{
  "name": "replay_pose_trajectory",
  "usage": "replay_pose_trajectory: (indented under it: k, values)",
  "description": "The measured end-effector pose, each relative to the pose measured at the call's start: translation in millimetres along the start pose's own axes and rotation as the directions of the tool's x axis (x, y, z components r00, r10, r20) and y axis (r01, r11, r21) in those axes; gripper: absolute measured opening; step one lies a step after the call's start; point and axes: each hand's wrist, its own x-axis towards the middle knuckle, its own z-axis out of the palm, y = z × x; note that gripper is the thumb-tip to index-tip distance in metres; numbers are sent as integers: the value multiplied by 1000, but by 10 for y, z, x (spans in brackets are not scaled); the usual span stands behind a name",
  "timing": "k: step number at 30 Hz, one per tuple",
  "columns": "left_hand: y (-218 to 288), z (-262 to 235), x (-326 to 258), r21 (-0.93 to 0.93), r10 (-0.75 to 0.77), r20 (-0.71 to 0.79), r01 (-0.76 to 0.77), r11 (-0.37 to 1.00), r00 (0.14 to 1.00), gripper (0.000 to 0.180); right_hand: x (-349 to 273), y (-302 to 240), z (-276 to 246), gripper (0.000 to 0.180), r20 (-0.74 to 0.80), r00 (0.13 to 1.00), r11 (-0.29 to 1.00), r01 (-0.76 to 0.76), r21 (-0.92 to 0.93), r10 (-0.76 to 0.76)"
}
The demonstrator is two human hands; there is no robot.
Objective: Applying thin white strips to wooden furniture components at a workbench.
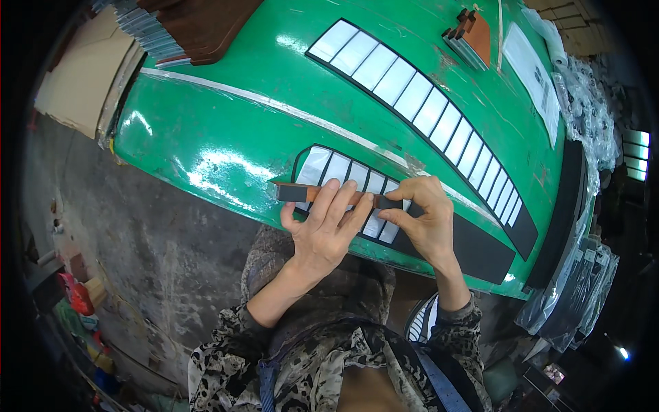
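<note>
Green and glossy, with scuffs along its pale seam, the surface [206, 123] fills the middle and top of the frame. At upper left we note a stack of brown pieces [199, 27]; at upper right, a small orange-brown stack [473, 41]. A long black-edged panel [429, 110] with white sections curves from upper centre toward the right.

We find the brown bar [313, 194] with dark ends at frame centre, crossing over a shorter panel [336, 168] of the same pattern. Whether it rests on that panel or is held just above it, we cannot tell.

The left hand [322, 226] has its grip closed on the bar, fingers laid over it and thumb by the lower edge. The right hand [429, 220] pinches the dark right end, thumb and forefinger nearly together.

In our judgement, sound handling calls for the left hand to steady the bar while the right adjusts its end. We advise light, even pressure, ends kept level, and fingertips clear of the edges; uneven pressure could twist the bar or mark the panel beneath.
</note>
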Motion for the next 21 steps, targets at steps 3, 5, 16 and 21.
replay_pose_trajectory:
  k: [3, 5, 16, 21]
  values:
    - [3, 1, 7, 5, 0, -5, 0, 1000, 1000, 35, 0, 10, 16, 30, 1, 1000, 1000, -3, -9, 3]
    - [0, -2, -1, 13, 3, -10, -3, 1000, 1000, 33, -4, 0, 17, 30, 2, 1000, 1000, -3, -16, 3]
    - [-3, 11, -3, 10, 4, -4, -4, 1000, 1000, 35, 31, -4, -18, 30, 46, 999, 1000, 2, -28, -1]
    - [-2, -2, 3, 7, 3, 6, -3, 1000, 1000, 35, 37, -3, -18, 30, 44, 999, 1000, 12, -26, -11]
